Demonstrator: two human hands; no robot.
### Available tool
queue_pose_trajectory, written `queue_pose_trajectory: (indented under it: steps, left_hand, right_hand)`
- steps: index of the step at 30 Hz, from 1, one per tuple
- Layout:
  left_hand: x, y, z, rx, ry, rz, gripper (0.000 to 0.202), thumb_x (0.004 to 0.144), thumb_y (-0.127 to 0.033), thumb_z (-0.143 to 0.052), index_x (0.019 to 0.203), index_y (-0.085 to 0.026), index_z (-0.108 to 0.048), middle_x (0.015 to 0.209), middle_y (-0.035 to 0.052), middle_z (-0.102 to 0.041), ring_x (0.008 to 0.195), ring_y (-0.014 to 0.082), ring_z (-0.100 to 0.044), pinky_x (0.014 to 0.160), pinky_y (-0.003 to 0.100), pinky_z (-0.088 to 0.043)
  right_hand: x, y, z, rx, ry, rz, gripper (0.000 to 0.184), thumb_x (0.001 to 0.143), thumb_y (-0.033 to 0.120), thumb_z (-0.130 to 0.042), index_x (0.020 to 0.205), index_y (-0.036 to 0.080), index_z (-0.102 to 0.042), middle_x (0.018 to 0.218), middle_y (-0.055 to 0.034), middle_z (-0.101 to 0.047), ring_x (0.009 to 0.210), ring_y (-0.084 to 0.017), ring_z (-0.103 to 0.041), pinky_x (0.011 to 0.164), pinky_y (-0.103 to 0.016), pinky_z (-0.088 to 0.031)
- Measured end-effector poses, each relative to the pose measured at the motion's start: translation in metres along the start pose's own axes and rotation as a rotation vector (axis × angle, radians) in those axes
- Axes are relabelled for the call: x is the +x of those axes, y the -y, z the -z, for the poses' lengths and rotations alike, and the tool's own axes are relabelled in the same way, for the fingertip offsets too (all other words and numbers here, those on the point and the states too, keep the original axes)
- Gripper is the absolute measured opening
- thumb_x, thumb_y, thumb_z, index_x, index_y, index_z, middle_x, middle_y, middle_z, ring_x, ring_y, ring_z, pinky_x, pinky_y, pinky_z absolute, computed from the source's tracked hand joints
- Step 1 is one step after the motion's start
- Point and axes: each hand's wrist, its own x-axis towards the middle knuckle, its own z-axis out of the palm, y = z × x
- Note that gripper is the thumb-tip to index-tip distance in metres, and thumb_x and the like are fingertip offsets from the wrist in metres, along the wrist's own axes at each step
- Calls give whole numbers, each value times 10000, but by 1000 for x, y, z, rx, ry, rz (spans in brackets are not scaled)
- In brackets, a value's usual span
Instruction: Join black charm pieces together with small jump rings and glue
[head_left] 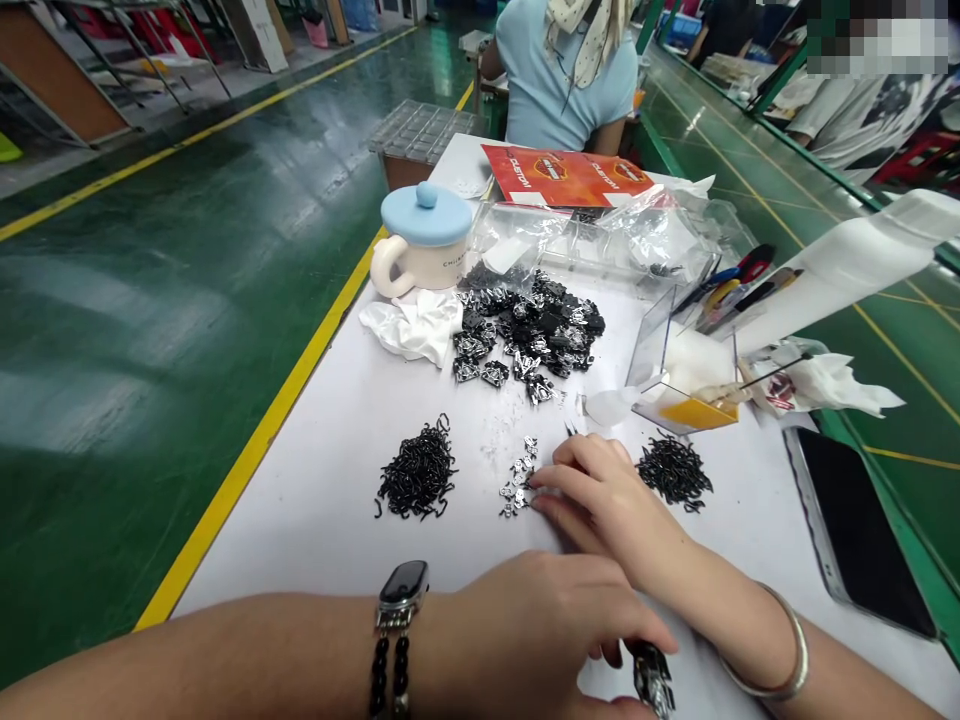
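My left hand (pixel 540 630) is at the near edge of the white table (pixel 337 480), fingers curled round a small black and silver metal part (pixel 651 678). My right hand (pixel 600 500) reaches over it, its fingers pressed together on a little cluster of small silver pieces (pixel 519 480); tweezer tips (pixel 571 430) stick out behind the fingers. A pile of black hooks (pixel 418 473) lies to the left, a smaller black pile (pixel 675 470) to the right. A big heap of black and silver parts (pixel 529 330) lies further back.
A mug with a blue lid (pixel 420 245), a crumpled white tissue (pixel 412 325), clear plastic bags (pixel 600 235), a clear box with a yellow base (pixel 679 385), pens and a phone (pixel 862 530) lie around. A person in a light blue top (pixel 562 70) sits beyond the table. Green floor lies left.
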Motion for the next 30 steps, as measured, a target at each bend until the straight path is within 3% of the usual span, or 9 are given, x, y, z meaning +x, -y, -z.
queue_pose_trajectory:
  steps: [4,8,12,15,19,24,28,30]
  left_hand:
    - [1,2,1,-2,-12,0,355,716,-287,-705,1019,-111,-646,826,57,-670,690,137,-612,666,213,-500]
    - [1,0,2,-6,-72,-33,337,730,-308,-689,1004,-119,-642,840,64,-677,741,148,-620,705,233,-504]
    - [1,-5,10,-21,-276,-94,279,724,-259,-686,961,-123,-634,865,83,-688,914,192,-622,884,298,-479]
    - [3,-7,17,-16,-485,-55,259,680,-195,-699,922,-136,-625,889,87,-696,1065,215,-589,948,305,-461]
    - [3,-7,20,-42,-550,-21,285,647,-165,-730,911,-141,-623,958,93,-708,1125,216,-578,963,289,-464]
    - [4,-6,19,-186,-535,-30,342,619,-137,-760,937,-156,-634,955,67,-706,1146,203,-571,1013,272,-434]
    - [4,-5,20,-514,-499,64,352,616,-92,-767,935,-167,-638,1114,60,-665,1116,166,-590,986,224,-451]
    - [3,-4,21,-672,-454,112,352,634,-72,-754,948,-178,-637,1187,49,-633,1105,140,-593,978,199,-450]
  right_hand:
    - [1,-1,-6,43,-29,-20,113,876,190,-511,877,174,-622,833,-56,-557,806,-167,-485,706,-324,-387]
    - [-1,-3,4,113,-105,-29,134,888,198,-483,850,169,-608,815,-52,-559,797,-151,-509,718,-309,-423]
    - [-10,-11,26,556,-248,-256,103,872,254,-539,829,174,-588,806,-34,-568,750,-114,-535,652,-232,-450]
    - [-17,-14,37,819,-246,-380,162,858,319,-564,797,171,-581,735,-19,-546,660,-94,-519,578,-202,-444]
    - [-21,-9,37,1018,-210,-472,206,826,347,-606,754,157,-575,678,-14,-524,635,-91,-504,569,-198,-452]
    - [-22,2,24,1015,-315,-433,181,851,321,-576,779,162,-530,706,-21,-550,639,-93,-535,572,-204,-484]
    - [-25,2,21,708,-428,-256,31,864,177,-533,882,190,-511,808,-32,-560,751,-113,-565,634,-225,-492]
    - [-25,-2,26,543,-423,-113,145,838,91,-526,938,195,-521,841,-37,-558,800,-122,-555,667,-243,-484]
